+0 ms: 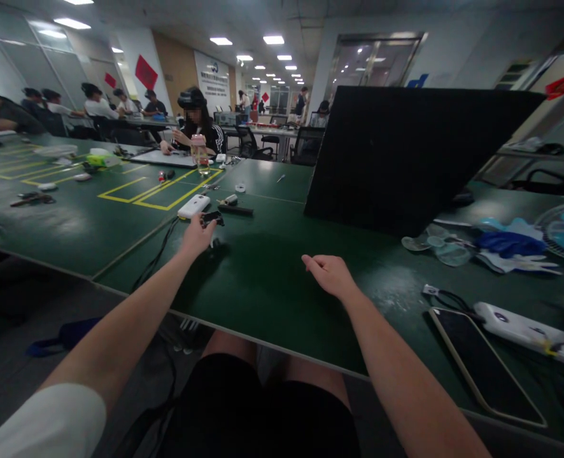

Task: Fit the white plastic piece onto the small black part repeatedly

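Note:
My left hand (197, 238) reaches over the left part of the green table (263, 267), its fingers closed around a small black object (212, 218) with a shiny dark face; its kind is not clear. Just beyond it lie a white power bank (194, 207) and a flat black bar (235, 209), with a small whitish cylinder (230, 200) touching the bar. My right hand (330, 273) hovers low above the table with fingers curled and the thumb pointing left. Its inner side is turned away, so anything inside is hidden.
A tall black panel (396, 159) leans at the right back. A phone (485, 366), a white power strip (530, 331), blue and white gloves (511, 245) and clear lens-like discs (437, 243) lie right. Across the table, a person (196, 127) in a headset sits behind a bottle (200, 154).

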The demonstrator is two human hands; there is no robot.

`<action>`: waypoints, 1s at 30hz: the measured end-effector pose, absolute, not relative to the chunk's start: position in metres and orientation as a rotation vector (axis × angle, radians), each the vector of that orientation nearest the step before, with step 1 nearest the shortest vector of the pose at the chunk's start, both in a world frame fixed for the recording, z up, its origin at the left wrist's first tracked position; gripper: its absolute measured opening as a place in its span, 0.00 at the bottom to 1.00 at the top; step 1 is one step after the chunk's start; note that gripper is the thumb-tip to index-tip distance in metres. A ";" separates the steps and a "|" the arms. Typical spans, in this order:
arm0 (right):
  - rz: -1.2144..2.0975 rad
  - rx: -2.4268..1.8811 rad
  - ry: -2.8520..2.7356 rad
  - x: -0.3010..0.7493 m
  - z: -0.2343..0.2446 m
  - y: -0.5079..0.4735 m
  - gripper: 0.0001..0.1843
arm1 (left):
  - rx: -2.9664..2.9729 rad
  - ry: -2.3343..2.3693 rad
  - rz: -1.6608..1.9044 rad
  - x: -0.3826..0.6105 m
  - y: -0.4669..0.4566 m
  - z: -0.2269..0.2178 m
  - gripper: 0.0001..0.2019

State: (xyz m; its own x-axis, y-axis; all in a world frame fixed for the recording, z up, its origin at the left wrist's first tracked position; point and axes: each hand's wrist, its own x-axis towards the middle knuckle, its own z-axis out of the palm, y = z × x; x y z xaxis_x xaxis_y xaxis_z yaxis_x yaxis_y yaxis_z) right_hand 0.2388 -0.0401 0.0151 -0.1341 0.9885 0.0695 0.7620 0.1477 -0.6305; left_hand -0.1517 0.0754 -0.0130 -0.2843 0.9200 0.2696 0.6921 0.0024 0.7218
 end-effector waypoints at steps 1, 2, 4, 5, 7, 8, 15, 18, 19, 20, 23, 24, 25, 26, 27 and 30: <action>0.632 -1.664 -1.956 0.239 0.015 -0.040 0.32 | 1.704 2.004 1.097 -0.146 0.076 -0.013 0.27; 0.632 -1.660 -1.959 0.239 0.016 -0.041 0.32 | 1.730 2.007 1.035 -0.141 0.076 -0.013 0.27; 0.630 -1.658 -1.962 0.239 0.017 -0.041 0.32 | 1.785 1.984 0.937 -0.130 0.077 -0.012 0.27; 0.626 -1.663 -1.955 0.239 0.017 -0.041 0.32 | 1.818 1.947 0.905 -0.124 0.077 -0.012 0.27; 0.617 -1.683 -1.935 0.240 0.018 -0.041 0.32 | 1.889 1.835 0.865 -0.106 0.077 -0.012 0.27; 0.616 -1.693 -1.931 0.240 0.018 -0.041 0.32 | 1.917 1.768 0.851 -0.094 0.077 -0.012 0.27; 0.510 -1.728 -2.129 0.240 0.014 -0.036 0.27 | 1.649 1.333 0.976 0.030 0.048 -0.016 0.25; 0.475 -1.695 -2.138 0.241 0.012 -0.037 0.36 | 1.398 1.069 1.098 0.065 0.036 -0.009 0.24; 0.475 -1.683 -2.132 0.241 0.011 -0.039 0.40 | 1.336 0.996 1.129 0.069 0.034 -0.006 0.23; 0.476 -1.675 -2.135 0.240 0.012 -0.040 0.44 | 1.285 0.945 1.157 0.068 0.034 -0.004 0.23; 0.484 -1.676 -2.208 0.237 0.014 -0.043 0.44 | 1.202 0.948 1.224 0.048 0.040 -0.004 0.22; 0.487 -1.683 -2.241 0.235 0.014 -0.043 0.39 | 1.211 0.997 1.257 0.038 0.044 -0.007 0.22; 0.492 -1.691 -2.272 0.232 0.014 -0.043 0.33 | 1.246 1.059 1.289 0.028 0.047 -0.011 0.22; 0.501 -1.695 -2.299 0.230 0.014 -0.043 0.27 | 1.305 1.125 1.314 0.019 0.050 -0.014 0.22; 0.509 -1.693 -2.320 0.228 0.014 -0.043 0.23 | 1.387 1.182 1.326 0.011 0.052 -0.017 0.21; 0.511 -1.677 -2.323 0.226 0.013 -0.041 0.21 | 1.739 1.298 1.314 -0.003 0.051 -0.019 0.21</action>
